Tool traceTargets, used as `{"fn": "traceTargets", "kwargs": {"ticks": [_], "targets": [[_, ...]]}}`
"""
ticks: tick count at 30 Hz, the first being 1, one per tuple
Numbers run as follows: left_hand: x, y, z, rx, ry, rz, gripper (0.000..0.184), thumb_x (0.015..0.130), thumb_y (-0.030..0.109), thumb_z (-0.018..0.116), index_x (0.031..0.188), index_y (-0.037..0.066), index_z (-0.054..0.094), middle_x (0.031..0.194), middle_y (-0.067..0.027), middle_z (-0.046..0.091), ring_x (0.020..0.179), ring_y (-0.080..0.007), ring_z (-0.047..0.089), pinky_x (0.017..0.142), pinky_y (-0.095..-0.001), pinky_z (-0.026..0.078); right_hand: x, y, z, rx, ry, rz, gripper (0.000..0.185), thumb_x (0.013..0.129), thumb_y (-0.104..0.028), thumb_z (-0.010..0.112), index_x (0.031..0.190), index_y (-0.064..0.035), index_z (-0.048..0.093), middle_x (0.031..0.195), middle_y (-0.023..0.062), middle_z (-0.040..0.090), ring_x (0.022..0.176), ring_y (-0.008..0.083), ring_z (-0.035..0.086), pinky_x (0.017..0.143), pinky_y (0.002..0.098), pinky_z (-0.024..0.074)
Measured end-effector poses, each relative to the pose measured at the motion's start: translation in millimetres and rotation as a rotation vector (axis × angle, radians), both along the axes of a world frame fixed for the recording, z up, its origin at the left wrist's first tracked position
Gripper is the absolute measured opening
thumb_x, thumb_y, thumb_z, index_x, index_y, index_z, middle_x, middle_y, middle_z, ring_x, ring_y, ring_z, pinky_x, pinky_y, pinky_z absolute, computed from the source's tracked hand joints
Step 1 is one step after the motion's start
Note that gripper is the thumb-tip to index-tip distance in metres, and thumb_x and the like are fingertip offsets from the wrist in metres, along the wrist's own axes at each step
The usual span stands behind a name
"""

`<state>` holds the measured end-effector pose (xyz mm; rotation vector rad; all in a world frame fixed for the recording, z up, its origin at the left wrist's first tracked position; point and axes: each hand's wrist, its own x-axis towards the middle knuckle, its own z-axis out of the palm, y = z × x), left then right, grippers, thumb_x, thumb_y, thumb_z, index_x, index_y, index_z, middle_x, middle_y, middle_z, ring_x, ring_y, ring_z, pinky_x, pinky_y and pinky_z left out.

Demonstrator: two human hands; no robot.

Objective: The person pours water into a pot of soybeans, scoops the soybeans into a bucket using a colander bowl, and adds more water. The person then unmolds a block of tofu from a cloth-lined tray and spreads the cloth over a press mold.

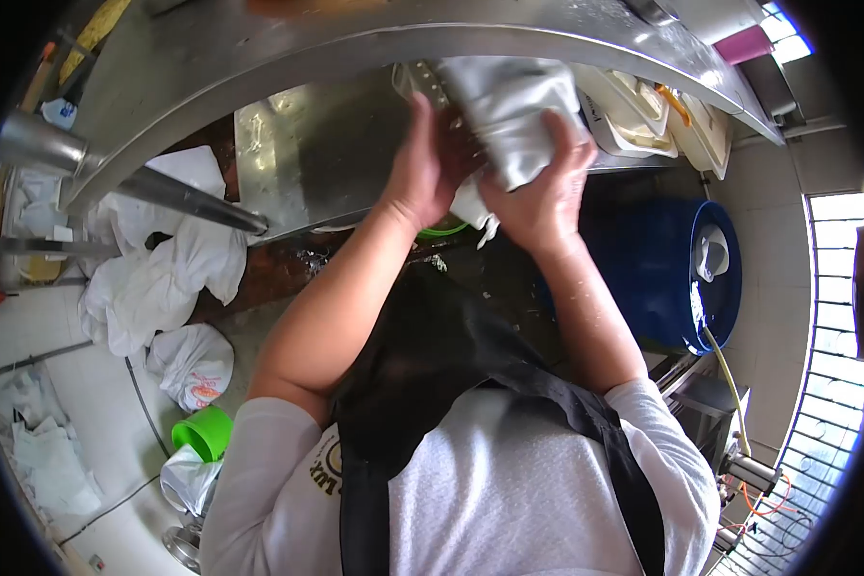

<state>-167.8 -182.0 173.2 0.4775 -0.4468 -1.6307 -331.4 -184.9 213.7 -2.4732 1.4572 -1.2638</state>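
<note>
A shiny whitish-grey plastic bag [518,101], partly blurred, is held up at the lower shelf under the steel counter. My right hand [547,187] grips its near right side, thumb lying over the top. On the bag's left edge is my left hand [430,163], its thumb pointing up and its blurred fingers running against and partly behind the bag. Just beyond my left thumb shows a clear thing with a row of dots [420,84], too smeared to name. A loose white strip [475,206] hangs below my hands.
The curved steel counter edge [374,46] runs overhead, above a steel shelf [302,158]. White tubs [633,115] sit at the right. Beside me are a blue barrel [633,259], white sacks [168,278] and a green bucket [204,432]. A metal leg [196,197] slants at the left.
</note>
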Motion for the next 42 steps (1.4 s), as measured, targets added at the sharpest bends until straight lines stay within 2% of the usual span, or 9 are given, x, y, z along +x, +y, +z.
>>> {"fn": "traceTargets", "kwargs": {"ticks": [4,9,10,12,20,28,30,37,42], "targets": [[41.3,43.2,8.3,0.025,0.081,0.194,0.095,0.099,0.080,0.024,0.154,0.005,0.039,0.150,-0.0148,0.054,0.136,-0.0327,0.054,0.115,-0.0505,0.044,41.9,38.9,-34.3,-0.179,0.102,0.238,0.090,0.061,-0.027,0.087,0.143,-0.0185,0.050,0.132,0.0344,0.041,0.120,0.0527,0.046,0.100,0.0647,0.0406],[75.7,86.2,-93.9,0.204,0.160,0.340,0.088,0.103,0.074,0.021,0.156,0.005,0.037,0.153,-0.0157,0.049,0.139,-0.0358,0.050,0.115,-0.0513,0.043,54.4,59.1,-106.7,-0.344,0.299,0.408,0.070,0.071,-0.030,0.076,0.137,-0.0342,0.053,0.132,0.0243,0.048,0.119,0.0460,0.053,0.098,0.0635,0.0442],[79.3,92.7,-115.5,0.271,0.169,0.351,0.085,0.105,0.071,0.021,0.155,0.004,0.037,0.154,-0.0158,0.049,0.139,-0.0354,0.050,0.116,-0.0510,0.042,53.3,61.1,-117.5,-0.408,0.332,0.392,0.078,0.061,-0.029,0.082,0.135,-0.0330,0.055,0.132,0.0210,0.048,0.119,0.0441,0.053,0.101,0.0598,0.0423],[93.0,100.1,-153.3,0.337,0.185,0.367,0.082,0.107,0.068,0.021,0.154,0.004,0.038,0.154,-0.0160,0.048,0.140,-0.0350,0.049,0.116,-0.0508,0.042,51.2,61.0,-135.5,-0.468,0.355,0.374,0.065,0.074,-0.029,0.074,0.135,-0.0372,0.053,0.129,0.0211,0.051,0.114,0.0434,0.057,0.098,0.0615,0.0451],[115.6,130.3,-214.2,0.613,0.040,0.281,0.044,0.114,0.039,0.037,0.135,0.004,0.053,0.130,-0.0134,0.066,0.119,-0.0280,0.064,0.104,-0.0460,0.051,42.4,58.0,-68.1,-0.291,0.237,0.362,0.101,0.049,-0.044,0.096,0.137,-0.0193,0.052,0.136,0.0311,0.043,0.123,0.0503,0.047,0.100,0.0624,0.0429],[115.7,143.2,-203.3,0.698,-0.060,0.280,0.031,0.109,0.028,0.051,0.122,0.003,0.063,0.116,-0.0124,0.071,0.106,-0.0250,0.069,0.095,-0.0472,0.055,35.4,53.4,-34.0,-0.206,0.147,0.263,0.111,0.048,-0.049,0.099,0.141,-0.0142,0.049,0.133,0.0346,0.043,0.123,0.0527,0.046,0.101,0.0633,0.0429],[118.2,148.2,-202.7,0.690,-0.103,0.294,0.030,0.108,0.027,0.053,0.119,0.003,0.065,0.113,-0.0116,0.072,0.104,-0.0241,0.070,0.094,-0.0462,0.056,33.2,56.4,-29.4,-0.111,0.209,0.232,0.116,0.051,-0.045,0.100,0.144,-0.0105,0.040,0.142,0.0237,0.045,0.133,0.0497,0.039,0.110,0.0595,0.0405],[158.3,187.2,-201.4,0.715,-0.268,0.279,0.026,0.102,0.026,0.059,0.108,0.004,0.070,0.101,-0.0081,0.075,0.087,-0.0192,0.073,0.077,-0.0391,0.059,23.3,71.3,5.9,-0.032,0.045,0.138,0.119,0.050,-0.042,0.102,0.145,-0.0061,0.039,0.130,0.0185,0.059,0.131,0.0431,0.043,0.116,0.0543,0.0332],[183.3,216.1,-200.3,0.724,-0.339,0.271,0.022,0.100,0.022,0.058,0.104,0.004,0.070,0.087,-0.0063,0.074,0.068,-0.0164,0.071,0.056,-0.0307,0.056,-38.3,39.3,4.8,0.182,-0.276,-0.031,0.104,0.067,-0.033,0.096,0.147,-0.0033,0.037,0.138,0.0205,0.047,0.129,0.0334,0.047,0.114,0.0454,0.0373]]}}
